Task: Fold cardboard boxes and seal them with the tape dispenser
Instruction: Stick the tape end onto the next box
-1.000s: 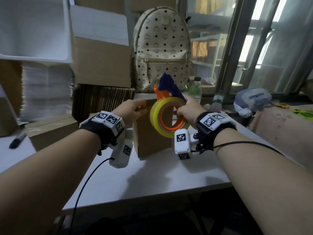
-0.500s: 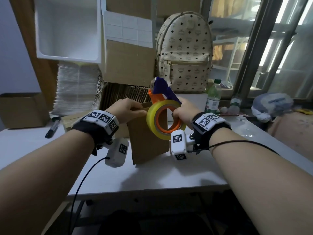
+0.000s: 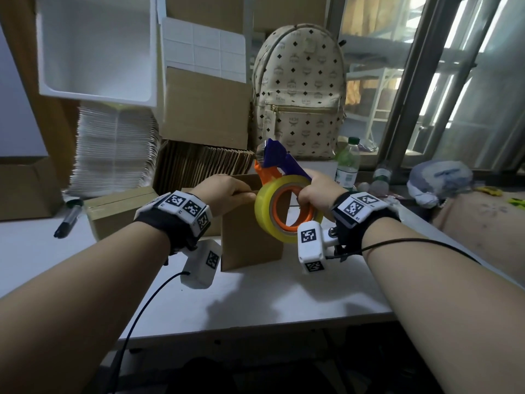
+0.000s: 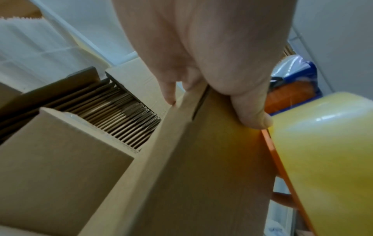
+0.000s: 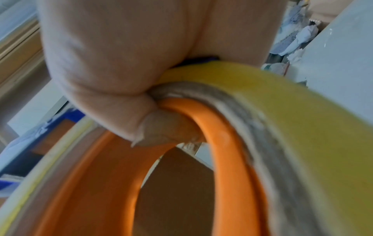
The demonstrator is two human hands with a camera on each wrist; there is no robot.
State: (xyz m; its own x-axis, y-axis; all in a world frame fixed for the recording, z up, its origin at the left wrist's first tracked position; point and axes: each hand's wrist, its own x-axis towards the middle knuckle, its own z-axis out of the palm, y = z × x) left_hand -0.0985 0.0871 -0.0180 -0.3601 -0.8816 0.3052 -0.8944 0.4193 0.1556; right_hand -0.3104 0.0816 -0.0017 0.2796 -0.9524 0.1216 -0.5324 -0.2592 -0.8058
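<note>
A small brown cardboard box (image 3: 250,237) stands upright on the white table (image 3: 255,302). My left hand (image 3: 224,189) grips its top edge, thumb on the near face and fingers (image 4: 248,111) over the top flaps of the box (image 4: 201,167). My right hand (image 3: 315,191) holds the tape dispenser (image 3: 287,206), fingers (image 5: 157,132) curled through its orange core. The dispenser (image 5: 302,127) carries a yellow tape roll; its blue and orange head points up at the box's top right corner. The roll (image 4: 327,151) sits close against the box's right side.
A sealed box (image 3: 119,211) and a black marker (image 3: 66,220) lie to the left. Behind are flat cardboard sheets (image 3: 204,163), a larger box (image 3: 204,106), white stacked sheets (image 3: 113,146), a patterned backpack (image 3: 298,89) and a green bottle (image 3: 348,160). Cloth bundles (image 3: 437,183) sit at right.
Both hands keep their holds on box and dispenser. The view has tilted up and shifted left, so box and hands sit a little differently in frame.
</note>
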